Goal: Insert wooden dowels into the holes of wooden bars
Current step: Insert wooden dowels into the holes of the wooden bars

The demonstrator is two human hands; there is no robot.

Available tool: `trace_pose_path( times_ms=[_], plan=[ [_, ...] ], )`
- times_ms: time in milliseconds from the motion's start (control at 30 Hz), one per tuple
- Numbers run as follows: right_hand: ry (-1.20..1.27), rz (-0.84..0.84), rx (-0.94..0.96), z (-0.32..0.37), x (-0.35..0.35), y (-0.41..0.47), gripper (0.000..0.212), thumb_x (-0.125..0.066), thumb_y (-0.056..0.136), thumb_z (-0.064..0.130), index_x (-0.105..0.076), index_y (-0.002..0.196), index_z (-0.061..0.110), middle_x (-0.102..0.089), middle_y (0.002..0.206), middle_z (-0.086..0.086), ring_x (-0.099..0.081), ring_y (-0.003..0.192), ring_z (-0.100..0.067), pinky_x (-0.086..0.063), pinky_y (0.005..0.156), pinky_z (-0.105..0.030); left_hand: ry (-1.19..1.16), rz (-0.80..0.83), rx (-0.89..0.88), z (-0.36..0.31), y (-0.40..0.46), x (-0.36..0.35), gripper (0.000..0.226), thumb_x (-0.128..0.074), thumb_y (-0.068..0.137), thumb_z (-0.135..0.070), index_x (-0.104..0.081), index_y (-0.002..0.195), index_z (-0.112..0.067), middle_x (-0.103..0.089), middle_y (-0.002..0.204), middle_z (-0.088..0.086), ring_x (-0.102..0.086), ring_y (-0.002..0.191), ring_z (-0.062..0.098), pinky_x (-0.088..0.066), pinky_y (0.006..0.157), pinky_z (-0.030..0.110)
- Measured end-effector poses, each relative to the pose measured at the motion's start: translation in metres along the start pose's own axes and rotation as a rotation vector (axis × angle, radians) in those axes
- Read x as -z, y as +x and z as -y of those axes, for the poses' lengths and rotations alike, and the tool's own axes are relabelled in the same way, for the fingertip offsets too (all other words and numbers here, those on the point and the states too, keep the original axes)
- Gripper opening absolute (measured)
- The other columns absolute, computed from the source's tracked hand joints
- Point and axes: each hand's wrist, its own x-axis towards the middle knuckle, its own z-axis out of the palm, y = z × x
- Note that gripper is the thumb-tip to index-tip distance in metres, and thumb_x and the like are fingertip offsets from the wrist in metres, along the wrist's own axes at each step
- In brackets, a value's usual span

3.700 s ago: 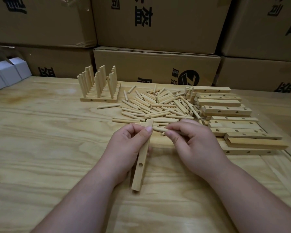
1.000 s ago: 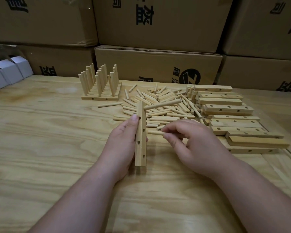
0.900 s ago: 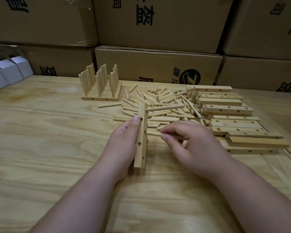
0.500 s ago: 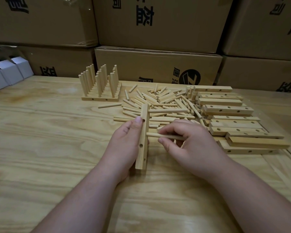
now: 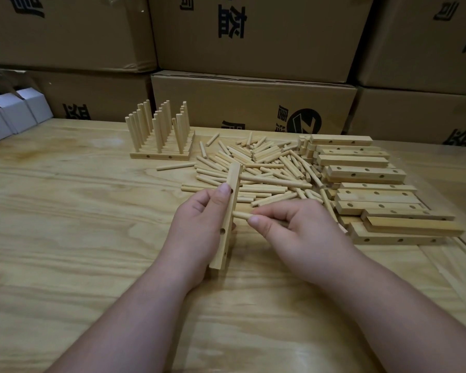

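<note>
Fingers of the left hand (image 5: 205, 222) grip the wooden bar (image 5: 228, 219) on edge, so its holes face the right hand (image 5: 293, 230). That hand pinches a dowel (image 5: 241, 215) level, tip at the bar's side, apparently lined up for pushing in.

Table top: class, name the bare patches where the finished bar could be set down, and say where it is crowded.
Bare wood lies left of the left hand, stretching from the white boxes down to the near edge of the table, and between the forearms. Crowded: the loose dowels beyond the hands, the stacked bars right, the finished rack behind.
</note>
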Motion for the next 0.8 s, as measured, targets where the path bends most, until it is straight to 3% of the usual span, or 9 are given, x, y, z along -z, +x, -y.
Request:
trace_pose_path(
  times_ms=[167,233,300,367,433,600,667,800],
  plan=[
    [0.102,0.06,-0.154,0.007,0.0,0.002,0.02,-0.069,0.091,0.036,-0.074,0.073,0.042,-0.069,0.08,0.034,-0.061,0.082,0.017,-0.042,0.062,-0.001,0.037,0.016,-0.046,0.0,-0.003,0.001,0.043,-0.06,0.088,-0.059,-0.068,0.081,-0.018,-0.063,0.068,-0.003,-0.058,0.065,0.013,-0.049,0.06,0.031],
    [0.178,0.086,-0.241,0.009,0.002,0.003,0.016,-0.069,0.092,0.037,-0.079,0.08,0.034,-0.067,0.064,0.027,-0.062,0.064,0.012,-0.042,0.057,-0.012,0.034,0.031,-0.074,0.0,-0.004,0.001,0.049,-0.06,0.08,-0.064,-0.067,0.081,-0.016,-0.064,0.071,0.006,-0.058,0.069,0.017,-0.049,0.064,0.036],
    [0.286,0.133,-0.362,0.009,0.003,0.003,0.018,-0.067,0.093,0.037,-0.08,0.085,0.028,-0.051,0.045,0.015,-0.048,0.041,-0.002,-0.035,0.051,-0.02,0.034,0.051,-0.105,-0.001,-0.005,0.0,0.051,-0.06,0.079,-0.063,-0.065,0.082,-0.012,-0.063,0.076,0.02,-0.057,0.072,0.022,-0.048,0.067,0.038],
    [0.425,0.172,-0.465,0.009,0.004,0.003,0.018,-0.067,0.094,0.034,-0.08,0.087,0.023,-0.037,0.049,0.006,-0.033,0.042,-0.011,-0.031,0.046,-0.024,0.053,0.052,-0.121,0.0,-0.006,0.0,0.051,-0.06,0.079,-0.062,-0.062,0.081,-0.011,-0.06,0.073,0.016,-0.054,0.069,0.021,-0.046,0.063,0.035],
    [0.473,0.189,-0.487,0.009,0.005,0.003,0.017,-0.068,0.093,0.032,-0.08,0.088,0.022,-0.034,0.052,0.004,-0.031,0.044,-0.011,-0.031,0.043,-0.024,0.065,0.049,-0.118,0.001,-0.006,0.0,0.05,-0.059,0.079,-0.063,-0.064,0.081,-0.013,-0.06,0.07,0.006,-0.054,0.066,0.017,-0.046,0.059,0.031],
    [0.344,0.127,-0.36,0.009,0.01,0.009,0.011,-0.072,0.088,0.04,-0.08,0.09,0.031,-0.054,0.048,0.022,-0.05,0.043,0.004,-0.037,0.057,-0.026,0.053,0.084,-0.055,0.0,-0.005,0.001,0.055,-0.039,0.088,-0.075,-0.074,0.094,-0.033,-0.067,0.064,0.0,-0.062,0.057,0.007,-0.049,0.051,0.023],
    [0.339,0.085,-0.307,0.008,0.013,0.011,0.011,-0.074,0.086,0.042,-0.079,0.091,0.033,-0.06,0.053,0.021,-0.053,0.046,0.006,-0.038,0.06,-0.025,0.067,0.118,-0.054,0.0,-0.006,0.001,0.048,-0.042,0.094,-0.07,-0.075,0.094,-0.037,-0.065,0.061,-0.002,-0.061,0.053,0.006,-0.047,0.046,0.022],
    [0.307,0.04,-0.277,0.003,0.028,0.011,0.046,-0.059,0.079,0.069,-0.076,0.092,0.029,-0.071,0.075,0.008,-0.056,0.062,-0.003,-0.045,0.064,-0.03,0.032,0.042,0.005,-0.001,-0.003,0.001,0.037,-0.045,0.1,-0.061,-0.075,0.089,-0.042,-0.067,0.061,-0.002,-0.061,0.052,0.008,-0.047,0.047,0.027]
  ],
)
